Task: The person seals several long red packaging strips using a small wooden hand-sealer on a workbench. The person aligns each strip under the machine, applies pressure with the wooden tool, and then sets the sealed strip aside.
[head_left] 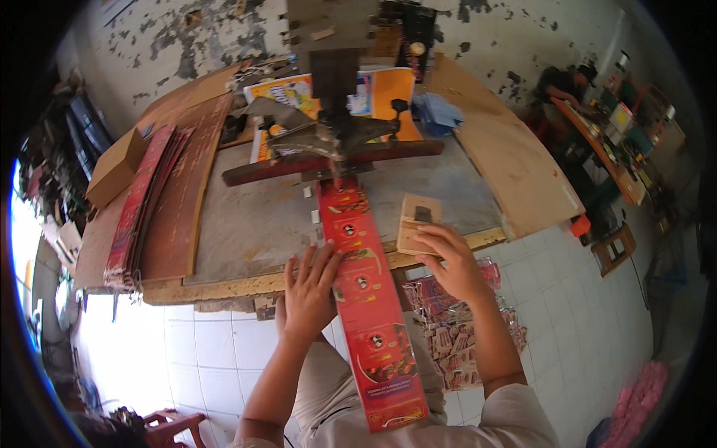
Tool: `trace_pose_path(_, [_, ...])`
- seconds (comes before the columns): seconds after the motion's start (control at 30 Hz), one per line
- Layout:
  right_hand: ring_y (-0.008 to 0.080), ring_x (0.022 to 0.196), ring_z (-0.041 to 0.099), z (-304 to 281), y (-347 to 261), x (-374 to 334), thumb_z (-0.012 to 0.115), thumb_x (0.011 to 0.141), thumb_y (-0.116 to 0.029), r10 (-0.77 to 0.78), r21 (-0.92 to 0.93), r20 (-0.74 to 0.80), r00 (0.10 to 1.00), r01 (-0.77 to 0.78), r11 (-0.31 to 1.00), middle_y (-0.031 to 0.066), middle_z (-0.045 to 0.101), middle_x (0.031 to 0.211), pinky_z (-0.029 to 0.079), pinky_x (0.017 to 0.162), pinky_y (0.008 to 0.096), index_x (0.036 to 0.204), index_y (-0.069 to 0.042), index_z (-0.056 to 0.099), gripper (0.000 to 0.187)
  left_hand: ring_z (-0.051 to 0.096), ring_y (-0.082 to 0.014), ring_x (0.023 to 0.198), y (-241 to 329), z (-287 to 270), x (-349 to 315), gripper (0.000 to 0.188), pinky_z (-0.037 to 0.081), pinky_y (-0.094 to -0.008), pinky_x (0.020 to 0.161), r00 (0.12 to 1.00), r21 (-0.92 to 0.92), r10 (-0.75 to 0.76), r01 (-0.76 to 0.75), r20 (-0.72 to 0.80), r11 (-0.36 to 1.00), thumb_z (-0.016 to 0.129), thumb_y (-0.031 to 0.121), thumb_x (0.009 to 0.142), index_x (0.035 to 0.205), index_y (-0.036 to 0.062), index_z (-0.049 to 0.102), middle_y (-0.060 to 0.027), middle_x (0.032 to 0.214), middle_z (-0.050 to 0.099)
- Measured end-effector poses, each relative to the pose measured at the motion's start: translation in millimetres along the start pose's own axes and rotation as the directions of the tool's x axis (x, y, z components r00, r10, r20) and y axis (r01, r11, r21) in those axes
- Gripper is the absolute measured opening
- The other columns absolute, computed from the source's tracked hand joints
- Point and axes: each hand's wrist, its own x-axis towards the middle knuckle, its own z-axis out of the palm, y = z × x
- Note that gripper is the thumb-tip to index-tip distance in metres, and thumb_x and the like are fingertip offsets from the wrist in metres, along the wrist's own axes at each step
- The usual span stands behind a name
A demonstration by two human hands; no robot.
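A long red printed strip [364, 299] spans centre to bottom, spread, loose fingers of the left hand [308, 297] touching it; right of centre, the right hand [457, 267] touches a tan wooden block [412, 225], grip unclear.

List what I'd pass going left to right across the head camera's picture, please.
Cardboard box, stack of red strips, left hand, long red printed strip, wooden block, right hand, large brown cardboard sheet, wooden desk.
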Motion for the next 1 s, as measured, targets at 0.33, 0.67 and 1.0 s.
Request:
trace_pose_path(0.33, [0.0325,0.135,0.066,5.6,-50.0,16.5,0.088,0.091,-0.008,-0.182,0.338,0.136,0.974,0.127,0.932,0.0079,0.069,0.150,0.057,0.112,0.0464,0.138,-0.010,0.076,0.048,0.047,-0.0317,0.156,0.0,2.3,-5.3,0.064,0.021,-0.0610,0.134,1.000,-0.016,-0.019,0.019,0.023,1.000,0.069,0.019,0.094,0.157,0.0160,0.059,-0.0045,0.170,0.054])
trace_pose_path(0.67, [0.0343,0.139,0.062,69.9,-18.2,89.0,0.081,0.099,-0.011,-0.194,0.276,0.173,0.966,0.141,0.951,0.0087,0.068,0.150,0.053,0.117,0.0464,0.136,-0.008,0.075,0.038,0.050,-0.0326,0.153,3.7,-3.5,0.8,0.063,0.026,-0.0626,0.132,1.000,-0.033,-0.009,0.010,0.023,0.999,0.072,0.016,0.093,0.155,0.0138,0.061,-0.0067,0.166,0.057])
trace_pose_path(1.0, [0.0340,0.139,0.063,100.6,10.5,121.6,0.081,0.100,-0.012,-0.198,0.218,0.117,0.973,0.169,0.961,0.0082,0.068,0.150,0.055,0.115,0.0457,0.139,-0.009,0.073,0.040,0.050,-0.0305,0.153,3.6,-4.3,0.5,0.068,0.022,-0.0609,0.133,0.999,-0.076,-0.018,0.020,0.027,0.997,0.066,0.010,0.091,0.158,0.0155,0.059,-0.0037,0.169,0.055])
